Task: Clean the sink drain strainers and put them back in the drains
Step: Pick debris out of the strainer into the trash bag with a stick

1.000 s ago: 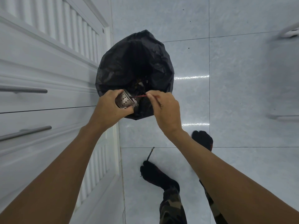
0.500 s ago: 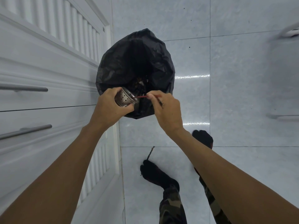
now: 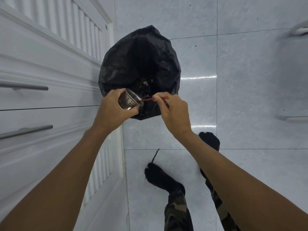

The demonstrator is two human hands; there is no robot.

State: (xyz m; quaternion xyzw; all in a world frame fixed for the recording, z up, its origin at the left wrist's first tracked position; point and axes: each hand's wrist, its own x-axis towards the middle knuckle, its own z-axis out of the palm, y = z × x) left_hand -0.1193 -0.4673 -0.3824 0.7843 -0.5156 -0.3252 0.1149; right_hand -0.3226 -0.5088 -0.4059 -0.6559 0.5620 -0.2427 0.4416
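My left hand [image 3: 111, 108] grips a perforated steel drain strainer [image 3: 129, 101], tipped on its side with its mouth facing right over the open black bin bag [image 3: 126, 64]. My right hand [image 3: 173, 109] pinches a thin red stick [image 3: 147, 99] whose tip reaches into the strainer's mouth. Dark scraps lie inside the bag below the strainer. Only one strainer is in view.
White cabinet drawers with metal bar handles [image 3: 26, 130] run along the left. The floor is pale grey tile. A small dark stick [image 3: 155, 155] lies on the floor near my feet in black socks [image 3: 161, 177]. White furniture legs [image 3: 298, 30] show at the right edge.
Both hands rose slightly above the bag. The red stick has pushed a little further into the strainer's mouth.
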